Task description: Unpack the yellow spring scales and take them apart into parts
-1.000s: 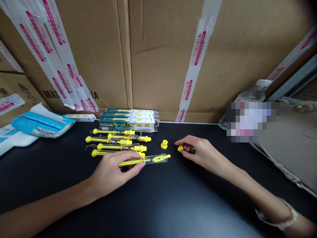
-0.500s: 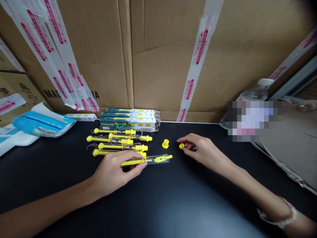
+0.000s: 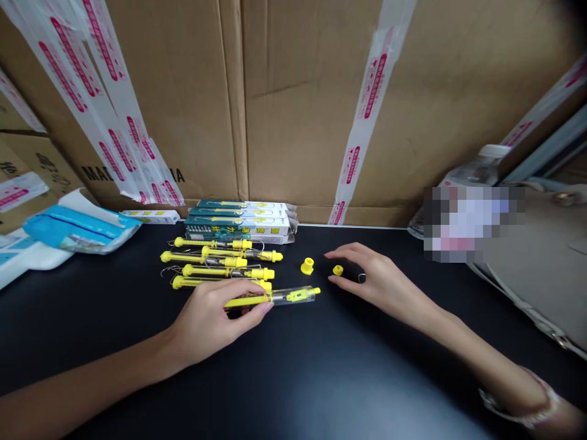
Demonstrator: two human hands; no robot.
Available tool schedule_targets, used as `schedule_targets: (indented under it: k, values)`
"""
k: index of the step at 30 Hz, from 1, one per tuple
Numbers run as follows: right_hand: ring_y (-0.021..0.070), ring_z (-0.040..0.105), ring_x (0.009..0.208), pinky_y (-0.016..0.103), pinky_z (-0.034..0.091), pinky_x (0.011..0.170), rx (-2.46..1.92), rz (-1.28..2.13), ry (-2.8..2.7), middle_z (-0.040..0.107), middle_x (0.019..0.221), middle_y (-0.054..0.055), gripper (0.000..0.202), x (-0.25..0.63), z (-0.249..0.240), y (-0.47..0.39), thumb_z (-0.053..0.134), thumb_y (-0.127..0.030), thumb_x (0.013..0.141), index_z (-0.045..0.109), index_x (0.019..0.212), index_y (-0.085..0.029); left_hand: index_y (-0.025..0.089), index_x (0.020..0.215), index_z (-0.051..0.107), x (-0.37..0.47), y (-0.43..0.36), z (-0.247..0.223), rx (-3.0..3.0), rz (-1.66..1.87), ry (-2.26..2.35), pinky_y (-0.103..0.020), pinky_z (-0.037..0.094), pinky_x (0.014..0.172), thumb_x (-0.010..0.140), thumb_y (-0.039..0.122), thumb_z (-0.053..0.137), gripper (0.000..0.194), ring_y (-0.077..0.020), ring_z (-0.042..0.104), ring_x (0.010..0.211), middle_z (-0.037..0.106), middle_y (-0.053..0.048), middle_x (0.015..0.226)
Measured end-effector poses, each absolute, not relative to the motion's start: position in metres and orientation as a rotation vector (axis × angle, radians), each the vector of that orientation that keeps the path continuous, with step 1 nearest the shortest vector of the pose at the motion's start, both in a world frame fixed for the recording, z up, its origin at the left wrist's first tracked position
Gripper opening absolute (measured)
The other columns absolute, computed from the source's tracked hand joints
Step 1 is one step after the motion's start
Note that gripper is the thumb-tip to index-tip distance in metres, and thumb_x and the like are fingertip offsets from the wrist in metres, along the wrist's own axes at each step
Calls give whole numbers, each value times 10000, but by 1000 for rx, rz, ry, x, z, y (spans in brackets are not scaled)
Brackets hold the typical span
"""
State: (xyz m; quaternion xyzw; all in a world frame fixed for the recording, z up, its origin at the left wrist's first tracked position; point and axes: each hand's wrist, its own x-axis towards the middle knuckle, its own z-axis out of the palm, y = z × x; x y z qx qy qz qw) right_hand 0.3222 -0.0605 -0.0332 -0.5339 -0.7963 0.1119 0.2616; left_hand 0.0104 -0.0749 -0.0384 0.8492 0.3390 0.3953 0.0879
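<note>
In the head view, black letters "MAD" and "IA" (image 3: 95, 174) are flanking red-printed tape (image 3: 132, 143) on brown corrugated cardboard (image 3: 298, 140); green-and-white cartons (image 3: 236, 231) are bearing Chinese characters. The left hand (image 3: 215, 308) is holding its grip closed on a clear plastic tube with yellow fittings (image 3: 300, 296); the right hand (image 3: 373, 275) is holding its grip apart around a small yellow plastic cap (image 3: 338, 270) lying on the smooth black tabletop (image 3: 284, 379).

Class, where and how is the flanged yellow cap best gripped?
Probably the narrow collar of the flanged yellow cap, pinched across its sides by the right hand from above and the right: it rises above a wider flange, and the left hand holds a spring scale on the near side.
</note>
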Motion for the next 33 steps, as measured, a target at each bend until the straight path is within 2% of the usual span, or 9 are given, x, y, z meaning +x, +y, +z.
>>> schedule_targets:
  k: [3,5,8,11,18,27,33]
  values:
    - [249,639,1121,417,506,999,-1289,386,-2158,655,1258,94,329,315,-25,-67,677,-322,892,674,1212,-247,190,905,733,11,-75,-38,2530,1183,1008,-193,600,771,863,219,722,52,-138,758,745,793,8,872]
    - [228,652,1075,372,529,950,-1181,621,-2150,680,1224,75,376,306,-19,-75,724,-356,869,672,1227,-253,190,906,734,11,-75,-38,2532,1187,1008,-188,596,779,857,209,728,54,-135,757,749,792,9,874]
    - [196,687,882,322,566,831,-1178,1022,-1997,739,1033,46,465,290,-16,-88,777,-444,816,691,1222,-235,197,918,735,11,-76,-37,2533,1182,989,-188,599,765,848,199,736,71,-134,756,744,792,13,874]
    - [176,687,756,300,567,759,-1263,1193,-1831,749,863,27,371,278,-21,-99,711,-474,861,742,1129,-218,207,929,737,11,-77,-35,2537,1185,953,-202,609,758,844,197,737,86,-140,755,738,793,12,876]
    - [181,690,720,316,579,726,-1260,1359,-1558,769,842,52,435,274,-33,-102,767,-475,789,772,1127,-201,201,941,740,11,-77,-35,2555,1194,940,-189,606,782,841,189,743,101,-131,752,749,790,9,883]
    - [133,689,678,289,588,738,-1154,1506,-1351,789,829,47,382,272,-35,-102,796,-464,792,801,1079,-211,194,931,727,12,-77,-35,2559,1211,953,-167,599,770,834,180,748,100,-121,749,745,785,17,872]
    - [153,716,717,308,598,770,-1158,1497,-1394,796,831,55,394,276,-36,-101,779,-472,807,796,1090,-199,184,909,730,13,-77,-33,2561,1238,950,-148,589,776,827,182,749,85,-117,750,733,786,14,854]
